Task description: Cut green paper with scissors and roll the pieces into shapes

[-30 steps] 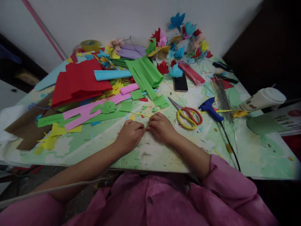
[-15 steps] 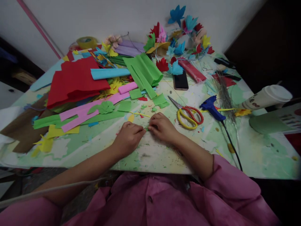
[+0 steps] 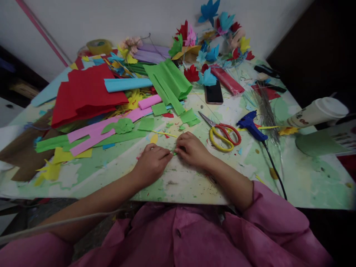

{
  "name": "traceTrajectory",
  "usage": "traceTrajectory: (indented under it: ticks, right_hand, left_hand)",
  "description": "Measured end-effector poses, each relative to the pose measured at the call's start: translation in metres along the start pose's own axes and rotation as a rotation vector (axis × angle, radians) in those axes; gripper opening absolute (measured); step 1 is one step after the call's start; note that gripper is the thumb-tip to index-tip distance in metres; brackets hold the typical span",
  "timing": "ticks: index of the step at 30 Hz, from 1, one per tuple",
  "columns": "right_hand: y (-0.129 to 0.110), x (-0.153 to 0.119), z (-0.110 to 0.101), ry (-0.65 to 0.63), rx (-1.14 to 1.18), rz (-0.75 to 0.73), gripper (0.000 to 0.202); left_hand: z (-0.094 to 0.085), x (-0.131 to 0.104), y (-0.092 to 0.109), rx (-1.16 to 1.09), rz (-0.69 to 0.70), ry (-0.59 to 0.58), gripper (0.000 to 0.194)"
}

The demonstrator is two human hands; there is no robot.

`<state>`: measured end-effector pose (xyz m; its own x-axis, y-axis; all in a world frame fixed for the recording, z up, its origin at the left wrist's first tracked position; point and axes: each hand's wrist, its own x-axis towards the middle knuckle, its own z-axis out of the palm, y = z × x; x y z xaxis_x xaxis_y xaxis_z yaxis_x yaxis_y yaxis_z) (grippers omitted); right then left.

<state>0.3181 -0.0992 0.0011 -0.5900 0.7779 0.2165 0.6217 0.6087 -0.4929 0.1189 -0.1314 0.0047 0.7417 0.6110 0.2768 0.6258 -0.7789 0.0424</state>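
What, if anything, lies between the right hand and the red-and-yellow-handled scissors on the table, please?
Nothing visible: the right hand rests just left of the red-and-yellow-handled scissors, with only bare paint-stained table and tiny paper scraps between. The left hand meets it over a small green paper bit.

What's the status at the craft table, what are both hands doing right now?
Left hand and right hand pinch a small green paper bit together. Scissors beside right hand. Nothing between them.

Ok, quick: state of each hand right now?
Left hand: closed, pinching a small green piece.
Right hand: closed, pinching the same piece.
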Motion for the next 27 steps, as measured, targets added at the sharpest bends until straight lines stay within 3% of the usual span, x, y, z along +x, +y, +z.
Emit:
traceTrajectory:
  ticks: [6,16,27]
  right_hand:
    - [0.0002,-0.0011,-0.0018,-0.001,0.005,-0.020,0.013]
    - [0.0008,-0.0021,-0.0023,0.012,0.050,-0.006,0.007]
    - [-0.0012,-0.0015,-0.0002,-0.005,-0.063,0.007,0.017]
  left_hand:
    - [0.0018,-0.0006,0.0009,-0.046,0.020,0.020,0.025]
    - [0.0028,0.0013,0.0024,-0.069,0.031,-0.066,0.029]
    - [0.0014,0.0020,0.0030,-0.106,0.007,-0.039,0.028]
